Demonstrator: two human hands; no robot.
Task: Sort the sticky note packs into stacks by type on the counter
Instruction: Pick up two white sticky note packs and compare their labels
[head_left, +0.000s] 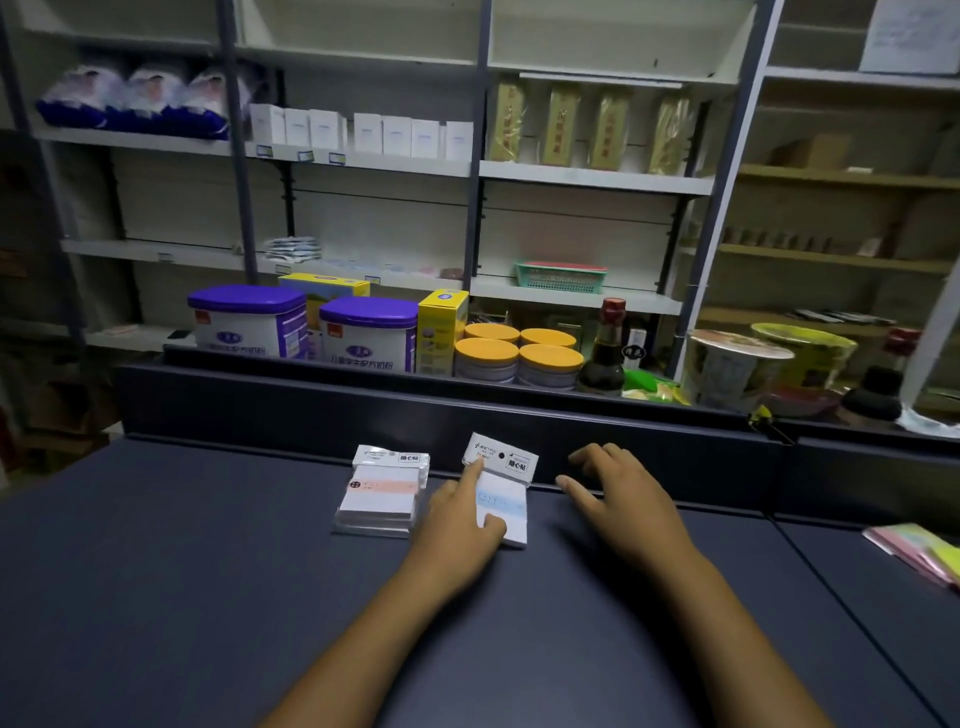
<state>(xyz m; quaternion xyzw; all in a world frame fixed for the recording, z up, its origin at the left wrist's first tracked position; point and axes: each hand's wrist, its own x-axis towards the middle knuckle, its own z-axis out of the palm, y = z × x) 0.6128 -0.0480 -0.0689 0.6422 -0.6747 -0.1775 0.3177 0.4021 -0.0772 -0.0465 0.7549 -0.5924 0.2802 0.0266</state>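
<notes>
We have both hands out over the dark table (208, 571). Our left hand (460, 525) rests on a blue-banded pack (506, 499) of sticky notes that lies near the back edge of the table, its white header card tipped up against the raised back wall (649, 457). The forefinger reaches up to that header, the thumb lies across the lower part of the pack, and the palm sits at its left side; the grip is narrow, pressed onto the pack, though we cannot tell whether it is lifted off the table. Just beside it to the left sits a stack (383, 493) of packs with a pink band on the top one, wrapped in clear film, flat on the table and close to our left hand. Our right hand (618, 499) is to the right of the blue pack, apart from it, fingers spread and loosely curled with nothing in them, fingertips near the back wall. At the far right edge of the table lie pastel packs (922, 553) in pink, green and yellow, well apart from the others. Behind the wall stand purple-lidded tins (369, 332) and shelves (592, 176).
</notes>
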